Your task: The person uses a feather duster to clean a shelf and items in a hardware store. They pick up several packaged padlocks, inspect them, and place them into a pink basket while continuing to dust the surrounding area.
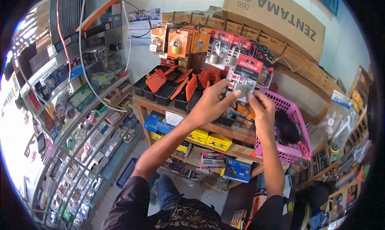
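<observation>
A large cardboard box (276, 17) printed ZENTAMA lies along the top of the wooden display rack (280, 45), tilted down to the right. On the left stands a glass-fronted shelving unit (80, 122) packed with small goods, too distorted at the frame edge to identify. A wooden shelf (160, 103) carries black trays (160, 91) with orange lids (156, 79) standing open. A pink plastic basket (286, 105) sits at the right end of that shelf, with dark contents that cannot be made out. Carded padlocks on orange backing (176, 41) hang from the rack, with red-carded ones (220, 47) beside them.

Both forearms rise from the lower frame and converge at centre, just in front of the rack. The left hand (210, 101) is turned palm away, fingers curled, its thumb and fingertips pinching the lower left edge of a red padlock card (246, 73) marked HONA. The right hand (262, 105) is raised upright, its fingertips closed on the lower right edge of the same card. The card is held upright between the two hands, in front of the hanging red-carded stock and above the shelf.

The lock body on the card appears silver, though glare on the blister makes this uncertain. The lower part of the card is covered by the fingers. Both upper arms, in dark sleeves, are cut off by the bottom frame edge.
</observation>
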`<state>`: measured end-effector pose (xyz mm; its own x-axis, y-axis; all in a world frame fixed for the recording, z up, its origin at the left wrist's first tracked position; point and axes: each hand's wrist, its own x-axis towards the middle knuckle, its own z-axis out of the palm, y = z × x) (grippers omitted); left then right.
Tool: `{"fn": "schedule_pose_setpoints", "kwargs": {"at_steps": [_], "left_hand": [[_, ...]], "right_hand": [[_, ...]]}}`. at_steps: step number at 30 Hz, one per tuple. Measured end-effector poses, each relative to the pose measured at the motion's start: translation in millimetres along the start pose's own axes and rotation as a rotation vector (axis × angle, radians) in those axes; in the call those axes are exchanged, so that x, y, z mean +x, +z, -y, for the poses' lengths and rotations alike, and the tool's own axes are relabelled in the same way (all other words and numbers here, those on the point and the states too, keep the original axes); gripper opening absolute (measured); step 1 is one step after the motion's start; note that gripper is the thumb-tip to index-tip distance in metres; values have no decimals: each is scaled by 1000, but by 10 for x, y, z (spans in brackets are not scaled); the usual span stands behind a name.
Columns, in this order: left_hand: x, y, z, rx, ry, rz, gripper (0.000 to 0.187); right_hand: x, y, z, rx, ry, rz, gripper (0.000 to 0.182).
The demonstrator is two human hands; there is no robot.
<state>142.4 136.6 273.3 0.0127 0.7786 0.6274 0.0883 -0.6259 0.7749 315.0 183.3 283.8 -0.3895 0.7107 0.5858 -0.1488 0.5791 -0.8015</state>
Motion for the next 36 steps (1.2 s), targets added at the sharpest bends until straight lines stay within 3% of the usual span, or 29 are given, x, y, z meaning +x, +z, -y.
{"fn": "schedule_pose_setpoints", "kwargs": {"at_steps": [6, 8, 10, 20, 26, 34, 36], "left_hand": [[269, -39, -205, 77, 72, -26, 26], [397, -66, -212, 69, 112, -46, 28], [460, -73, -248, 35, 90, -74, 29], [442, -104, -149, -110, -38, -81, 33], [496, -210, 171, -120, -124, -129, 36], [884, -177, 524, -37, -53, -213, 43], [959, -209, 615, -11, -65, -232, 37]], "right_hand": [[252, 6, 126, -40, -146, -115, 21], [366, -15, 190, -52, -115, -113, 19], [426, 17, 308, 72, 55, -84, 18], [432, 77, 152, 208, 125, -62, 19], [456, 300, -103, 241, 211, -171, 24], [662, 527, -471, 497, 234, -445, 23], [564, 497, -410, 483, 378, -394, 24]]}}
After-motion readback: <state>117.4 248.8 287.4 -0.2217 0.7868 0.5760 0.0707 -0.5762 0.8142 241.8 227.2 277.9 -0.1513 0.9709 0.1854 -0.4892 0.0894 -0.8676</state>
